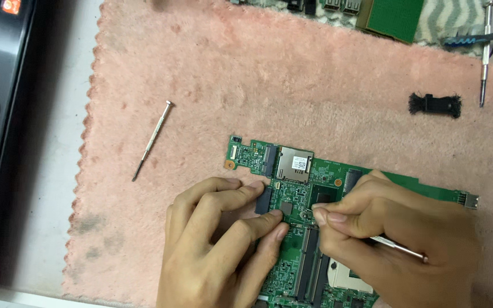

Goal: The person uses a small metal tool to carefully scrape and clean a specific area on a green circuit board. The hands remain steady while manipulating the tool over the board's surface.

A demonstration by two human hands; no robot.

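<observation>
Circuit board (298, 171): green, flat, component side up, lying on a pink mat with its long edge running slantwise from upper left to lower right; it carries a square silver metal shield near the upper left, black slot connectors, a dark chip at centre and a silver socket frame at the lower edge, which runs out of view. Screwdriver (397, 246): thin, silver-shafted, tilted low, its tip touching the board near the centre beside a small round fitting, its shaft mostly covered.
</observation>
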